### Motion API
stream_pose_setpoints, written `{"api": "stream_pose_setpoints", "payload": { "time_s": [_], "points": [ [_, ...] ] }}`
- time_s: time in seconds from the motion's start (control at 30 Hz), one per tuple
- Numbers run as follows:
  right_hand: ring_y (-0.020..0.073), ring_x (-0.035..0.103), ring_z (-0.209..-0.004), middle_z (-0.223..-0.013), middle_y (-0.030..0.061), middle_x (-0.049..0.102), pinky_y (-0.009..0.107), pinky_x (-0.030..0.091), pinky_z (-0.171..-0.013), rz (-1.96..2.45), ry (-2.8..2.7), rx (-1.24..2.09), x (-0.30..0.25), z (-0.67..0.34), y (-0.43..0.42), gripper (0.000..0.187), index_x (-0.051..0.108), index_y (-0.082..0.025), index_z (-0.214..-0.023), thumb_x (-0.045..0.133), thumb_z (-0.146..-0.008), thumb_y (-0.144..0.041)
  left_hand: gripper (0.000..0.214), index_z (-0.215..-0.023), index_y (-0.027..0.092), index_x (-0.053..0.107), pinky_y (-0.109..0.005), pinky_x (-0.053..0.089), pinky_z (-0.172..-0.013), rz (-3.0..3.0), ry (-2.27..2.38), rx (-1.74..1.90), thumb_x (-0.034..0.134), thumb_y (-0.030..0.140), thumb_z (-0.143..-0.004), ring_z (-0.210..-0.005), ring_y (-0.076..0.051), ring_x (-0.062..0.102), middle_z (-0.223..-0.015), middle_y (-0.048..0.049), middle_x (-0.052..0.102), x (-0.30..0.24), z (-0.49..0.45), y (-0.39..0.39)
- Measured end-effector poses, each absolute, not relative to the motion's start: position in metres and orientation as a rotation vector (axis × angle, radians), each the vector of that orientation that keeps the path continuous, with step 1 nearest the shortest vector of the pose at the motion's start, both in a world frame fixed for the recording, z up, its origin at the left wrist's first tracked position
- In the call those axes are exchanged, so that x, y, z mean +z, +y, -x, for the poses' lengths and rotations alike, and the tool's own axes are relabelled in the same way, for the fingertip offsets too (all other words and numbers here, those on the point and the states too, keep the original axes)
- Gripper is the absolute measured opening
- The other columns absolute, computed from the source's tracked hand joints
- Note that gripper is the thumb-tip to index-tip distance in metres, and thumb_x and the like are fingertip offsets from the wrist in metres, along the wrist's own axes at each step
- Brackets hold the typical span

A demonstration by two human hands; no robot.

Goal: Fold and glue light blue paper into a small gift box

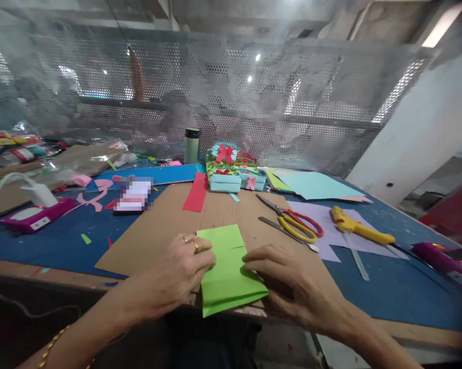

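Across the near edge of the blue worktop (54,256), a folded bright-green paper sheet (225,271) lies between the left hand (181,266) and right hand (292,282), both half-curled with fingers touching its sides; whether either pinches it, I cannot tell. Beyond, on flat brown cardboard (158,225), lie red-and-yellow-handled metal scissors (280,209), then a rectangular red paper strip (196,193). Farther back stand light-blue paper boxes (225,183).

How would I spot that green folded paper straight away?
On the blue worktable, find the flat sheet of brown cardboard. At its near edge, between the person's left hand and right hand, is the bright green folded paper. Its colour and fold set it apart from the flat red paper strip farther back.
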State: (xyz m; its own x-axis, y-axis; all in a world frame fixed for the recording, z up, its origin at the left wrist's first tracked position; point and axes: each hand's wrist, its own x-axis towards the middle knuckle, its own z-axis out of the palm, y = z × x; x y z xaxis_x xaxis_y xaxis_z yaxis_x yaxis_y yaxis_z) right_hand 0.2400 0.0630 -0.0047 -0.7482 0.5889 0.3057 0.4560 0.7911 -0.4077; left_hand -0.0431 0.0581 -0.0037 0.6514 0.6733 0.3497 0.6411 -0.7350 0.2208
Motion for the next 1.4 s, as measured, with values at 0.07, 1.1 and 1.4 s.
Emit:
{"api": "stream_pose_setpoints", "payload": {
  "time_s": [0.07, 1.1, 1.4],
  "points": [
    [0.0198, 0.057, -0.104, -0.113, 0.0073, 0.064, 0.035, 0.045, -0.090, 0.763, -2.546, 0.405, -0.010, -0.237, 0.069, 0.025, 0.065, -0.024, -0.116, 0.053, -0.096, -0.016, 0.033, -0.109, 0.025, 0.068, -0.038, 0.040, -0.103, -2.711, 1.117, 0.603, 0.035, 0.031, -0.105, -0.121, -0.021, 0.056, -0.123, -0.0053, 0.067, 0.004, 0.048, 0.047],
    [0.0134, 0.052, -0.053, -0.070, -0.0024, 0.061, 0.025, 0.034, -0.046, 1.405, -2.189, 0.425, -0.031, -0.209, 0.083, 0.015, 0.049, -0.023, -0.106, 0.053, -0.092, -0.026, 0.033, -0.128, 0.033, 0.065, -0.045, 0.047, -0.091, -2.840, 1.530, 1.002, 0.054, 0.036, -0.096, -0.104, -0.025, 0.066, -0.121, -0.0094, 0.068, -0.049, 0.025, 0.051],
    [0.0129, 0.049, -0.044, -0.057, -0.0072, 0.051, 0.025, 0.033, -0.043, 1.457, -2.213, 0.180, -0.028, -0.205, 0.080, 0.014, 0.050, -0.023, -0.103, 0.057, -0.091, -0.027, 0.033, -0.127, 0.029, 0.065, -0.047, 0.048, -0.091, -2.909, 1.472, 0.937, 0.053, 0.033, -0.096, -0.115, -0.030, 0.062, -0.123, -0.0122, 0.067, -0.051, 0.027, 0.055]
  ]
}}
